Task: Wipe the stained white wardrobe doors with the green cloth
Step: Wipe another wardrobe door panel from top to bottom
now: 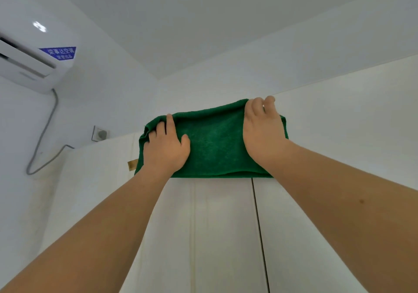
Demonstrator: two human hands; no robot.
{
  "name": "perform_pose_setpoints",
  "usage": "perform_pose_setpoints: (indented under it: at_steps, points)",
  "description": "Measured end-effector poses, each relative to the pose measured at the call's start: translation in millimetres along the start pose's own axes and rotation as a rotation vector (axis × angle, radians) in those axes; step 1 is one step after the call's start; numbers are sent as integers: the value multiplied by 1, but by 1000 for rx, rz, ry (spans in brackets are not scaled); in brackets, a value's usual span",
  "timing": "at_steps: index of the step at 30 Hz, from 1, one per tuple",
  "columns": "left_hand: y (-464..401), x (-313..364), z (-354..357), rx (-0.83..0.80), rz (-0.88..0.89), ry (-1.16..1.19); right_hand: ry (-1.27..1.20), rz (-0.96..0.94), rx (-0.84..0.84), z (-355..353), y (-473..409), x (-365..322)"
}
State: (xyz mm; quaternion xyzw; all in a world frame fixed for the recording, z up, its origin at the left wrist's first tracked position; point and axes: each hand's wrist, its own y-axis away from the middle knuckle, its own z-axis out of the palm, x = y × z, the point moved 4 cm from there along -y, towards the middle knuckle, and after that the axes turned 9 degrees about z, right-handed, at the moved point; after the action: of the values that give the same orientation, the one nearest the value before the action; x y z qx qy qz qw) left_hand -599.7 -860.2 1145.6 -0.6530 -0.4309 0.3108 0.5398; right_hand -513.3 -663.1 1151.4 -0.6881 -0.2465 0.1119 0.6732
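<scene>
Left hand (pixel 166 149) and right hand (pixel 262 132) press flat, fingers fairly straight, gripping nothing. The green cloth (pixel 214 144) lies under both palms and spans between them, against the top of the white wardrobe doors (pixel 222 229).

A white air conditioner (pixel 27 66) hangs high on the left wall (pixel 108 77), with 1 blue label (pixel 60 53) on its end. A grey cable (pixel 43 132) drops from it in a loop, near a wall socket (pixel 100 133).

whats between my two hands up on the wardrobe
Only a bare stretch of the green cloth, flat against the wardrobe doors, lies between the left hand and right hand, as the head view shows.
</scene>
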Motion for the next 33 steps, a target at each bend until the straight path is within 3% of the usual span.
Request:
perform_pose_setpoints:
  at_steps: [7, 11, 15, 17, 21, 23, 25, 29, 33]
  points:
    - [-48, -40, 1, 19, -52, 109, 16, -14, 103, -20, -51, -30]
    - [-76, -57, 25, -109, -98, 213, 36, -36, 34, -14, -60, -56]
    - [-81, -59, 52, -156, -111, 241, 95, -81, 83, -21, -62, -75]
    - [-81, -59, 67, -178, -132, 225, 70, -78, 5, -30, -67, -81]
    - [-86, -63, 84, -215, -167, 171, -213, -65, -273, -41, -77, -83]
    - [-89, -65, 83, -234, -151, 141, -321, -65, -319, -44, -80, -83]
    - [-93, -69, 78, -253, -132, 108, -387, -33, -287, -42, -81, -86]
    - [-96, -70, 72, -260, -115, 74, -279, 71, -78, -29, -74, -94]
    - [-92, -66, 73, -116, -80, 38, -382, 124, 119, -15, -68, -97]
